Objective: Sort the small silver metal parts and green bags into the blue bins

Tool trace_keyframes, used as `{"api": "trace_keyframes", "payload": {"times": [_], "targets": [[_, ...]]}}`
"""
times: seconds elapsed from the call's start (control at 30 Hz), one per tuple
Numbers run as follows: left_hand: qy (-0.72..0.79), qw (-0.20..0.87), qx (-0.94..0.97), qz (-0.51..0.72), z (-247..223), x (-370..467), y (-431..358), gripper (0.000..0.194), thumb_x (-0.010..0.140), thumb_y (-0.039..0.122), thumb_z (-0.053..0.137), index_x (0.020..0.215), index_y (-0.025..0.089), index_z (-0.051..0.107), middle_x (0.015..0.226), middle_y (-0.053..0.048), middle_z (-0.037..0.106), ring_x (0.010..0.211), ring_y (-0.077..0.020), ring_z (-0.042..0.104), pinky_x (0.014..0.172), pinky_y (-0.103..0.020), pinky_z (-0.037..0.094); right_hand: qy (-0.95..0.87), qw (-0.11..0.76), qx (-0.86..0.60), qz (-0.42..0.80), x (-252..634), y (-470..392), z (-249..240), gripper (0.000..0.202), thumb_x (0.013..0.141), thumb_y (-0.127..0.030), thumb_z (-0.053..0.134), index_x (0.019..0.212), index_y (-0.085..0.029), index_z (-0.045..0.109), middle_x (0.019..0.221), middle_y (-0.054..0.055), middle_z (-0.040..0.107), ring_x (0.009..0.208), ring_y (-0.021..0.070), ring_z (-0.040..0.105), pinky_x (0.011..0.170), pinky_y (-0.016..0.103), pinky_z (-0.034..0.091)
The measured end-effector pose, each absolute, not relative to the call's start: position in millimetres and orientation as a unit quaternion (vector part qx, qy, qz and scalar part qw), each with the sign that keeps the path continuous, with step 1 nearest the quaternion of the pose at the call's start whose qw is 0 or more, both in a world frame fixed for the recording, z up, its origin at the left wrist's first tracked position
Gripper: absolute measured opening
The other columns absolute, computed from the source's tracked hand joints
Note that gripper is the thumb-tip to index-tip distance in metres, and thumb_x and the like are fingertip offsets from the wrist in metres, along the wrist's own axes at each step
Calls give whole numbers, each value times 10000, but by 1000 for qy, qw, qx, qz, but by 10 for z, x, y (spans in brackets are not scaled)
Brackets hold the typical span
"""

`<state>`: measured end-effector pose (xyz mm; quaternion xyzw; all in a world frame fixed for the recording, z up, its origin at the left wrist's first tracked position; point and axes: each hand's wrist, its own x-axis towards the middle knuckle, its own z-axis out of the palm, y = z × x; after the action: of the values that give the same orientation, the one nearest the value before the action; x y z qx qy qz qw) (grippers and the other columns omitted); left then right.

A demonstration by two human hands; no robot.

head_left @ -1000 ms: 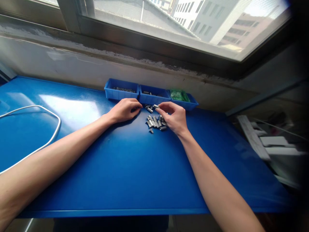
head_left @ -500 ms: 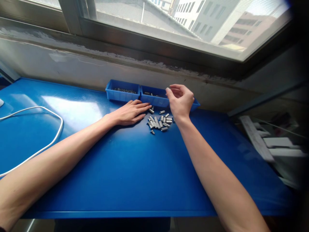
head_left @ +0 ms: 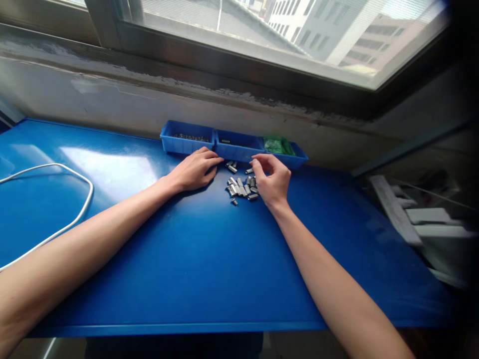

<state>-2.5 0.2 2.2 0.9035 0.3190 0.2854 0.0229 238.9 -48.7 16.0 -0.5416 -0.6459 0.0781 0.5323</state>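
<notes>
A loose cluster of several small silver metal hex standoffs lies on the blue table, with a short screw-like piece at its near side. My left hand rests palm down left of the cluster, fingers outstretched beside a few separate standoffs, holding nothing visible. Over the cluster's right side is my right hand, its thumb and forefinger closed in a pinch. Whatever is between those fingertips is too small to make out. One standoff shows just below them; the hand hides part of the cluster.
Three joined blue bins stand against the wall: the left bin holds many small metal parts, the middle bin a few pieces, the right bin a green bag. A white cable curves across the table's left side.
My right hand has come down from over the bins to the standoffs, uncovering the green bag. My left hand has shifted slightly left, its fingers drawn back from the separate standoffs.
</notes>
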Motion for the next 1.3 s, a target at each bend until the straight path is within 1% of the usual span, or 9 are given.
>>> {"api": "trace_keyframes", "payload": {"times": [0.13,0.47,0.6,0.7,0.8,0.93,1.1,1.23,1.3], "targets": [[323,46,895,303,-10,-39,37,359,980,223,513,1187,130,791,1193,-152,745,1109,-290,676,999,-430,574,-671,512,-531,72,2348,-510,152,162,921,-320,649,954,-222,775,877,38,799,776,216,733,761,354,582],[279,110,873,384,17,-61,50,297,1000,264,610,1232,186,778,1121,-110,781,974,-219,752,890,-337,591,-691,492,-525,66,2340,-527,170,172,922,-319,629,950,-222,769,884,37,800,766,211,723,741,342,573],[265,137,847,440,41,-65,33,252,948,274,708,1162,172,794,1017,-84,787,856,-178,756,822,-297,606,-698,483,-525,68,2344,-525,169,173,928,-325,616,951,-235,762,897,43,805,777,221,729,748,356,584],[264,172,827,466,48,-77,32,278,877,321,796,1101,156,803,1072,-96,777,798,-166,753,790,-300,627,-699,480,-526,65,2348,-520,164,180,930,-337,612,949,-237,760,902,44,806,769,221,726,749,358,589],[247,173,830,470,32,-87,50,244,848,346,834,1003,158,820,1114,-112,775,824,-175,756,786,-302,626,-701,480,-523,62,2351,-516,157,184,935,-348,613,934,-237,759,896,44,805,760,217,720,754,356,589],[222,132,842,474,5,-77,66,180,872,351,824,910,176,825,1013,-94,796,868,-190,761,788,-290,602,-706,477,-519,62,2350,-516,155,180,940,-347,618,917,-236,757,890,43,803,752,217,715,752,356,584],[292,89,793,527,94,-81,61,268,943,435,748,919,173,800,973,-59,792,823,-164,736,787,-319,611,-710,483,-510,58,2348,-514,156,171,940,-328,626,883,-228,753,872,40,800,736,207,707,741,344,574],[386,56,708,588,202,-182,111,457,958,643,651,920,204,771,1016,-25,768,834,-139,708,756,-346,638,-709,473,-519,62,2349,-514,152,179,944,-334,617,870,-237,749,863,36,799,734,211,708,745,351,577],[434,63,703,559,215,-252,144,560,990,718,535,1054,205,751,1136,-21,765,929,-142,713,807,-355,645,-708,473,-520,63,2348,-510,146,177,944,-332,614,872,-241,747,866,34,798,740,213,710,752,356,580]]}}
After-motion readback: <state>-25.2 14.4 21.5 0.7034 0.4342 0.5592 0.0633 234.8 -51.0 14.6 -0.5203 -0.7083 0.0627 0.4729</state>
